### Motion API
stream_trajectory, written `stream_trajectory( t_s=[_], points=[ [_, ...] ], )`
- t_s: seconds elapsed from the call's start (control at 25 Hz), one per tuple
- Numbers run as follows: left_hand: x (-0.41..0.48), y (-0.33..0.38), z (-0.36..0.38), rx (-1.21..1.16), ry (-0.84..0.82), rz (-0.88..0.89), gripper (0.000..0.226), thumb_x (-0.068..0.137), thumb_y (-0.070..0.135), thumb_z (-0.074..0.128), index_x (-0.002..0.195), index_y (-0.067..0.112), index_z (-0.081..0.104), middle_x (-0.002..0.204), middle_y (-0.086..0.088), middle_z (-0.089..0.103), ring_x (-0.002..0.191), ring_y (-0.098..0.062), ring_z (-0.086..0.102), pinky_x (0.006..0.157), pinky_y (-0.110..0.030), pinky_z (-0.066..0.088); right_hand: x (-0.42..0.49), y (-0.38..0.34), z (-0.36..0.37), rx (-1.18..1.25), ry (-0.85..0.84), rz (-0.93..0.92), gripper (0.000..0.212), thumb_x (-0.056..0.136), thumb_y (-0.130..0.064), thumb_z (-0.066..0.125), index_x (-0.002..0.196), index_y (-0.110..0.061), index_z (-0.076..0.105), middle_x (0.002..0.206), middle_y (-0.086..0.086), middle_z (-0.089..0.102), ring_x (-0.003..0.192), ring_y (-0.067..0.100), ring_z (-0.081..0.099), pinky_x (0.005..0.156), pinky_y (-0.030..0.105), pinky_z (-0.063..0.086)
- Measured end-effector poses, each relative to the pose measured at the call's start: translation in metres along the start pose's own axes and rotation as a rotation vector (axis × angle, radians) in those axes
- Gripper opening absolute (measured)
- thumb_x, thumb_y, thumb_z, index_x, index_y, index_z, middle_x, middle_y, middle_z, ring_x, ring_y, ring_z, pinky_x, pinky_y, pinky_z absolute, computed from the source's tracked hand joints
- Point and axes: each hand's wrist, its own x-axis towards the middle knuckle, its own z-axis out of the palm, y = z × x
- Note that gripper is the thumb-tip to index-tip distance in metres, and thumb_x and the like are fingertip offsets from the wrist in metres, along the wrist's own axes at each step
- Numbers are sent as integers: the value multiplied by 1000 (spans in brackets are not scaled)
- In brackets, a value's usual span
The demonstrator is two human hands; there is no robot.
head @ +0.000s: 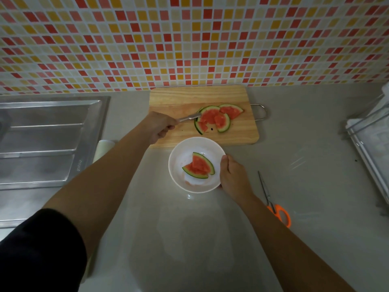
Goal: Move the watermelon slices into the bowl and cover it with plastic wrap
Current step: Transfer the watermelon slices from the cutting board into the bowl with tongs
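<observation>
While the left hand (pixel 159 128) curls its fingers tight round the handle of a pair of metal tongs (pixel 188 118), a person reaches across a grey kitchen counter (pixel 305 144) toward a wooden cutting board (pixel 202 98) set against a wall of red, orange and cream mosaic tiles (pixel 189 39). The tongs' tips lie close together at the left edge of a cluster of watermelon slices (pixel 214 119), which overlap one another on the board with their green rinds curving outward; whether the tips actually pinch a slice cannot be told. Dark seeds sit on the wood just below the cluster.

Just in front of the board stands a white bowl (pixel 174 157), already holding two wedges (pixel 199 166) of watermelon that lean on each other, with pink juice smeared on the bowl's floor. The right hand (pixel 230 173) grips the bowl at its right side, thumb laid over the rim and the other fingers wrapped down the outer wall, out of sight beneath.

Scissors (pixel 273 204) with orange handles lie on the counter to the right of that forearm, blades closed and pointing away from the person. A pale roll (pixel 104 150) rests beside the steel sink drainboard (pixel 48 140), partly hidden behind the left arm; what it is cannot be told. A wire rack (pixel 370 133) stands at the far right edge.
</observation>
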Motion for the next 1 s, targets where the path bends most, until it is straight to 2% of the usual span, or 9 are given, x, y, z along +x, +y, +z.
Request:
stream_trajectory(
  t_s=[0.08,0.16,0.36,0.48,0.6,0.76,0.84,0.92,1.0],
  points=[
    [-5,2,-7,-39,6,-14,9,78,9,70,81,2,66,62,-5,52,33,-5,29,30,-15,22,0,-1,-1,15,-14,11,30,99,-33,27,93,-19,53,76,1,59,68,16,64,53,39,59],
    [-11,5,-22,-43,0,0,10,78,11,70,82,3,67,62,-4,52,34,-5,29,31,-16,22,1,-1,-2,6,-10,4,31,99,-33,27,94,-18,54,73,-4,57,67,13,63,51,37,59],
    [-39,-7,-75,14,-235,23,12,83,10,62,79,7,72,56,1,53,35,-3,27,28,-12,21,3,-3,-1,-25,-1,-9,32,99,-32,26,91,-17,54,69,-5,55,66,18,59,58,37,54],
    [-59,-21,-74,225,-286,28,10,78,4,66,73,6,74,56,-3,56,35,-4,30,30,-12,21,6,-1,-2,-63,3,-21,33,100,-29,26,87,-15,53,71,1,55,64,18,53,58,28,40],
    [-72,-19,-56,492,-279,88,7,74,10,72,78,6,75,60,-5,60,41,-7,38,36,-16,27,6,-2,-3,-103,10,-33,34,100,-29,27,92,-12,55,77,2,54,64,16,49,54,25,34],
    [-82,-5,-56,853,-271,217,5,75,24,71,71,26,74,54,13,68,46,2,56,46,-16,36,5,-2,-3,-102,6,-30,36,100,-29,28,98,-8,57,81,3,56,73,21,52,66,27,37],
    [-79,5,-70,804,-221,239,5,73,25,72,69,26,75,55,14,69,54,-5,58,51,-20,38,5,0,-5,-100,6,-22,35,100,-30,28,94,-10,56,80,3,57,72,22,54,64,27,38],
    [-66,17,-72,618,-104,244,6,70,25,74,71,20,76,60,4,69,56,-12,49,50,-22,37,5,2,-8,-97,30,-10,32,100,-29,28,87,-13,53,75,2,56,68,19,53,58,25,36],
    [-51,22,-53,415,-59,208,13,71,25,75,71,13,74,60,0,64,51,-11,42,46,-20,35,4,3,-10,-101,57,-4,30,100,-29,29,83,-16,50,69,-3,52,62,14,51,52,24,34]
  ],
)
